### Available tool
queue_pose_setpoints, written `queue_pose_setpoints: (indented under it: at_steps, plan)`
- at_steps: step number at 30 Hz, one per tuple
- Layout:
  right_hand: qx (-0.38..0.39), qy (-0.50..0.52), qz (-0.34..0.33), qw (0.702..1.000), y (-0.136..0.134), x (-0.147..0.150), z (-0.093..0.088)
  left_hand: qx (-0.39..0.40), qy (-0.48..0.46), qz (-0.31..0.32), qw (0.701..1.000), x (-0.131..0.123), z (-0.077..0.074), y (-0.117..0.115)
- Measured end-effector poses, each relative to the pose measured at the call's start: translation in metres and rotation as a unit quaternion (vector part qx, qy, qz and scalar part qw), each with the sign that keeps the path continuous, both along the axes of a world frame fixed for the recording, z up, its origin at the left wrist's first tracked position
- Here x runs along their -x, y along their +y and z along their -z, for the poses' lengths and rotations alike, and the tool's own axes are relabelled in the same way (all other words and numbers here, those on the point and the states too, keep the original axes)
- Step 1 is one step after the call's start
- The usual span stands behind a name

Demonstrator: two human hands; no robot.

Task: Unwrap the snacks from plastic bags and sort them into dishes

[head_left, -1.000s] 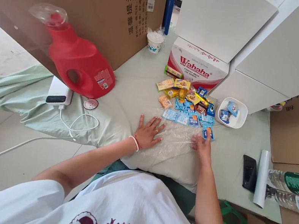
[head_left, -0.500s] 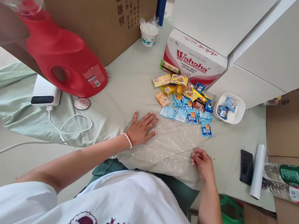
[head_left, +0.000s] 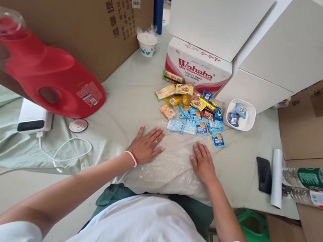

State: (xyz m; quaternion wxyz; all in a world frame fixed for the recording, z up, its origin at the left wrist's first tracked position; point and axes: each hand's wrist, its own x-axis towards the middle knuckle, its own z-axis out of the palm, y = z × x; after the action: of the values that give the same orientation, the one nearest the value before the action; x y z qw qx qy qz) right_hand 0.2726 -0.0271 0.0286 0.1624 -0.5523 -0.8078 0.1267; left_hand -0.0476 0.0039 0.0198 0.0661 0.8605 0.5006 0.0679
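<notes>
A sheet of clear plastic film lies on the pale green tablecloth right in front of me. My left hand rests flat on the film's left part, fingers spread, a bead bracelet at the wrist. My right hand lies flat on the film's right part, fingers stretched out. Just beyond both hands sits a pile of small snack packets in blue, yellow and orange wrappers.
A white bowl with two blue packets stands right of the pile. A red jug, power bank and cable lie left. Phone, white roll and water bottles lie right. Wahaha carton and boxes stand behind.
My right hand let go of its pinch at the film's right edge, moved left and forward, and now lies flat on the film. My left hand stayed flat on it.
</notes>
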Motion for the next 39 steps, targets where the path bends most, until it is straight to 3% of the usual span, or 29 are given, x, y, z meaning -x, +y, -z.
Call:
queue_pose_setpoints:
  at_steps: [4, 8, 12, 18, 20, 22, 24, 27, 29, 30, 32, 33, 35, 37, 39]
  plan:
    - [0.011, -0.013, 0.014, 1.000, -0.017, -0.037, 0.012, 0.025, 0.009, -0.001, 1.000, 0.005, 0.003, 0.001]
    - [0.009, -0.019, 0.063, 0.998, -0.004, -0.073, -0.003, 0.038, 0.002, 0.000, 0.999, 0.004, 0.002, 0.000]
    - [0.018, -0.111, 0.109, 0.988, 0.068, -0.066, -0.032, 0.038, -0.004, -0.001, 0.999, 0.005, 0.004, 0.000]
    - [-0.048, -0.194, 0.025, 0.980, 0.208, 0.006, -0.051, 0.042, -0.001, -0.002, 0.999, 0.005, 0.003, 0.000]
    - [-0.051, -0.221, 0.001, 0.974, 0.237, 0.022, -0.052, 0.042, -0.002, -0.003, 0.999, 0.005, 0.003, 0.000]
    - [-0.054, -0.214, 0.018, 0.975, 0.247, 0.028, -0.056, 0.040, -0.005, -0.004, 0.999, 0.005, 0.004, 0.000]
    - [-0.073, -0.152, 0.073, 0.983, 0.238, 0.026, -0.062, 0.035, -0.006, -0.004, 0.999, 0.005, 0.005, 0.000]
    - [-0.043, 0.048, 0.149, 0.987, 0.186, 0.021, -0.065, 0.032, -0.008, -0.005, 0.999, 0.005, 0.005, 0.000]
    - [0.099, 0.211, 0.148, 0.961, 0.135, 0.020, -0.058, 0.037, -0.011, -0.004, 0.999, 0.004, 0.003, 0.000]
    - [0.192, 0.281, 0.140, 0.930, 0.108, 0.021, -0.052, 0.041, -0.012, -0.004, 0.999, 0.004, 0.003, 0.000]
    - [0.321, 0.351, 0.136, 0.869, 0.059, 0.025, -0.040, 0.049, -0.011, -0.006, 0.999, 0.002, 0.001, 0.001]
    - [0.343, 0.342, 0.141, 0.863, 0.040, 0.027, -0.035, 0.053, -0.010, -0.008, 0.999, 0.002, 0.000, 0.001]
    - [0.285, 0.247, 0.156, 0.913, 0.013, 0.029, -0.032, 0.059, -0.005, -0.010, 0.998, 0.001, -0.001, 0.001]
    - [0.147, 0.110, 0.155, 0.971, 0.004, 0.030, -0.036, 0.058, -0.001, -0.009, 0.998, 0.000, -0.001, 0.001]
    - [0.041, 0.019, 0.104, 0.994, 0.006, 0.032, -0.041, 0.052, 0.003, -0.008, 0.999, 0.000, -0.001, 0.000]
